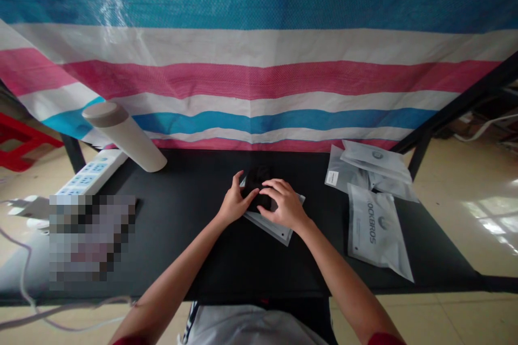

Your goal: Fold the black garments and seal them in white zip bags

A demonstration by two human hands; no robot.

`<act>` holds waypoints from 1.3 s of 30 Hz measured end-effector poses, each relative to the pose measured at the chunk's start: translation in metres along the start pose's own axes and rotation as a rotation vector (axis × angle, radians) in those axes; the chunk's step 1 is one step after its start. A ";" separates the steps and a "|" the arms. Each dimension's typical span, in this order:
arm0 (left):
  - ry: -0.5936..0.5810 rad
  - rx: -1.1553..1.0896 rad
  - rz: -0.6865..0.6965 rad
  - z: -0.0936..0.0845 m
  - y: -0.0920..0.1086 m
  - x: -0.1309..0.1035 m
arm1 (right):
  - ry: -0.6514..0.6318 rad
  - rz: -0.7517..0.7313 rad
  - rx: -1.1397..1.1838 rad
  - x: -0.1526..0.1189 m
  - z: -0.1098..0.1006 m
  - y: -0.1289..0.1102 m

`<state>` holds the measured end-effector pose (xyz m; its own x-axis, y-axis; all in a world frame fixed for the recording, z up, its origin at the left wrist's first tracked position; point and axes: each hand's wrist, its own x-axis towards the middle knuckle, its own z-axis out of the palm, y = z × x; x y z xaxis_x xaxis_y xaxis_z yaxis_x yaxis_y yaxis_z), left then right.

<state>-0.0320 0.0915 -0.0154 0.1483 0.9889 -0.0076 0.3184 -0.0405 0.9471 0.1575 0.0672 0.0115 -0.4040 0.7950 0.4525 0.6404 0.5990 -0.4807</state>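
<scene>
While a dark item point(259, 175) is lying between the left hand point(234, 202) and the right hand point(285, 207), its long axis is running near to far

As the head view is showing, the dark item is lying at about the middle of the black table point(174, 215), on top of a pale bag point(279, 232) whose near right part is sticking out beneath. Its far end is pointing towards the striped sheet point(251, 78); its near end is partly hiding behind the hands. Neither hand is clearly nearer: the left hand is resting at its left side, thumb reaching over its face and set apart from the raised forefinger, while the right hand is bending over its right side, fingers curled and thumb parted from them on the near side. Whether either is truly pinching the item, I cannot tell. Well apart on the right, a printed pouch point(374, 226) is lying just nearer than a group of other pouches point(378, 159). At far left, a pale bottle point(125, 137) is standing beside a power strip point(89, 172).
</scene>
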 end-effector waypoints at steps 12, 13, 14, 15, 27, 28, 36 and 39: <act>0.318 0.321 0.286 -0.011 0.021 -0.017 | -0.097 0.210 -0.072 0.003 0.010 -0.005; 0.298 0.342 0.310 -0.011 0.024 -0.022 | -0.087 0.291 -0.039 0.004 0.009 -0.004; 0.242 0.357 0.312 -0.010 0.027 -0.025 | -0.082 0.365 0.001 0.004 0.008 -0.003; 0.165 0.377 0.300 -0.009 0.029 -0.029 | -0.080 0.423 0.041 0.005 0.007 -0.001; -0.116 0.667 0.371 0.001 0.024 -0.028 | -0.169 0.431 0.406 0.009 0.002 0.041; -0.134 0.663 0.388 0.001 0.023 -0.029 | -0.204 0.443 0.464 0.009 0.001 0.042; -0.136 0.451 0.310 0.012 0.006 -0.034 | -0.203 0.381 0.671 0.006 -0.006 0.037; -0.157 0.130 0.223 0.013 0.005 -0.032 | -0.179 0.370 0.656 0.003 -0.005 0.031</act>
<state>-0.0226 0.0581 -0.0149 0.3682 0.9196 0.1371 0.3769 -0.2824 0.8821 0.1797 0.0880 0.0021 -0.3743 0.9243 0.0741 0.2586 0.1808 -0.9489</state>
